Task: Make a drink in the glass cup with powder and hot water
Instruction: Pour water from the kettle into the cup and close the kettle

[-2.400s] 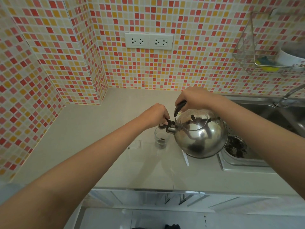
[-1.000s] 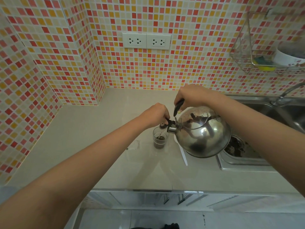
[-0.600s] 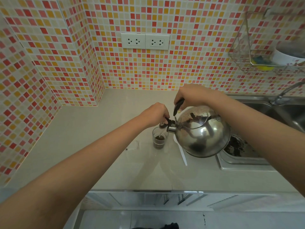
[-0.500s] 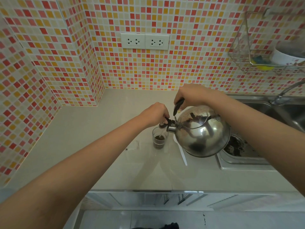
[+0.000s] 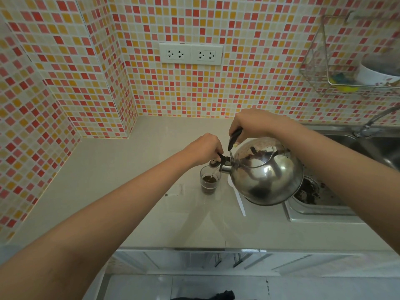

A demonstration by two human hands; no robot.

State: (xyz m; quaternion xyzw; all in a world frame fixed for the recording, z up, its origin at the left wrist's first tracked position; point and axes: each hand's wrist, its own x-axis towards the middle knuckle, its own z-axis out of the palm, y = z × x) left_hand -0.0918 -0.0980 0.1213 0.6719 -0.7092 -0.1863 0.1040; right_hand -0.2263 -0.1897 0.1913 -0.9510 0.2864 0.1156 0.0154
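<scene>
A small glass cup [image 5: 209,185] stands on the beige counter [image 5: 121,169] and holds dark brown liquid. Over it tilts a shiny steel kettle [image 5: 267,172], its spout at the cup's right rim, with a thin stream of water falling in. My right hand [image 5: 251,124] grips the kettle's black handle from above. My left hand [image 5: 205,148] pinches the black lever of the spout cap [image 5: 214,163], which is lifted off the spout. A white spoon [image 5: 239,199] lies on the counter, partly hidden under the kettle.
A steel sink [image 5: 368,148] with a faucet [image 5: 372,122] lies to the right, with a dirty drain basket [image 5: 309,191] at its near corner. A wire rack [image 5: 337,68] on the tiled wall holds a white bowl. Twin sockets [image 5: 190,54] sit above the counter.
The dark liquid in the cup has risen as water pours in. The kettle has tipped slightly more toward the cup. Both hands keep their grips.
</scene>
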